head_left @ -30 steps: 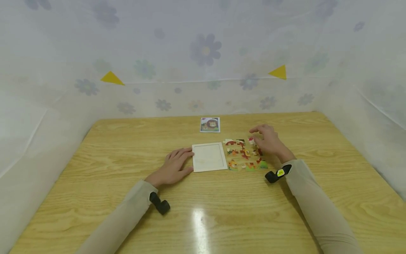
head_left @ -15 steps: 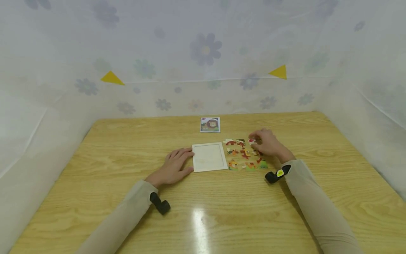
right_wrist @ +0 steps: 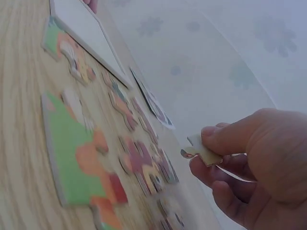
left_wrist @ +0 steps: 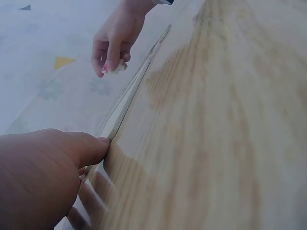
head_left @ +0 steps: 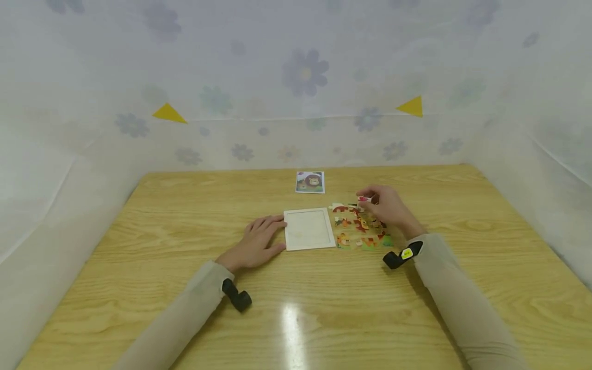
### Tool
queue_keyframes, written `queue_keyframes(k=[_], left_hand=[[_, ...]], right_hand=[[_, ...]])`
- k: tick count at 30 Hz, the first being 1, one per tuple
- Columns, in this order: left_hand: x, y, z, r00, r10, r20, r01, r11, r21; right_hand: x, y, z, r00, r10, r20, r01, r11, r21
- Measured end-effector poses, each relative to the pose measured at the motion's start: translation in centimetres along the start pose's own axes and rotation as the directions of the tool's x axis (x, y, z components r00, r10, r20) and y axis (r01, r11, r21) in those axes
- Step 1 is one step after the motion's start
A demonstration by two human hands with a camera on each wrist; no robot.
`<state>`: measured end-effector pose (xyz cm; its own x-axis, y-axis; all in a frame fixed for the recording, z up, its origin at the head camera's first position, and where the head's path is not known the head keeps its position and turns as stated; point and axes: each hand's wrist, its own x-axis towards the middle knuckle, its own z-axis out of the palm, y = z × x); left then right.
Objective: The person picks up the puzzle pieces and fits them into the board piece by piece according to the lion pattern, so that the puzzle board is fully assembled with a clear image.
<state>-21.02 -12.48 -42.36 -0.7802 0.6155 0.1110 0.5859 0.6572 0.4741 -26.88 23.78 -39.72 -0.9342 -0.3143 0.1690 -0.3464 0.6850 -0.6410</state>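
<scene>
Pinched between the thumb and fingers of my right hand (head_left: 387,208) is a jigsaw puzzle piece (right_wrist: 207,154) with a pink patch, lifted off the table. Below it several loose puzzle pieces (head_left: 362,224) with orange, red and green print lie face up. My left hand (head_left: 254,244) rests on the table at the left side of a white square puzzle tray (head_left: 307,230), its fingers extended. In the left wrist view the thumb touches the tray's edge. No pieces lie inside the tray's rim.
A small picture card (head_left: 310,182) with a lion on it lies behind the tray. White flowered cloth (head_left: 259,144) encloses the wooden table (head_left: 287,288) at the back and sides. Yellow triangles mark the back cloth.
My right hand closed its fingertips on the pink-marked puzzle piece at the back right, lifted it and moved slightly left. My left hand stays at the tray. The head view shifted slightly.
</scene>
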Motion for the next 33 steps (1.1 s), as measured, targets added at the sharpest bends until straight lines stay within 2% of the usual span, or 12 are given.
queue_keyframes(k=[4,7,13,23,30,33], left_hand=[[0.0,-0.1,0.1,1.0,-0.006,0.005,0.006,1.0,0.0],[0.0,-0.1,0.2,1.0,-0.003,0.007,0.003,1.0,-0.002],[0.2,0.0,0.3,1.0,0.011,-0.011,-0.011,1.0,-0.004],[0.3,0.2,0.1,0.999,-0.035,-0.002,0.035,0.999,-0.007],[0.2,0.4,-0.1,0.999,-0.047,-0.011,0.047,0.999,0.005],[0.1,0.7,-0.1,0.999,-0.046,-0.008,0.046,0.999,0.001]], right_hand=[[0.5,-1.5,1.4,0.998,-0.056,-0.009,0.056,0.998,0.026],[0.9,-2.6,2.5,0.997,-0.079,0.015,0.078,0.995,0.062],[1.9,-4.7,4.4,0.992,-0.093,0.09,0.084,0.991,0.102],[3.7,-6.9,7.3,0.98,-0.113,0.165,0.1,0.991,0.088],[4.5,-7.9,9.1,0.973,-0.178,0.145,0.164,0.981,0.106],[4.8,-8.1,9.8,0.977,-0.162,0.137,0.152,0.985,0.081]])
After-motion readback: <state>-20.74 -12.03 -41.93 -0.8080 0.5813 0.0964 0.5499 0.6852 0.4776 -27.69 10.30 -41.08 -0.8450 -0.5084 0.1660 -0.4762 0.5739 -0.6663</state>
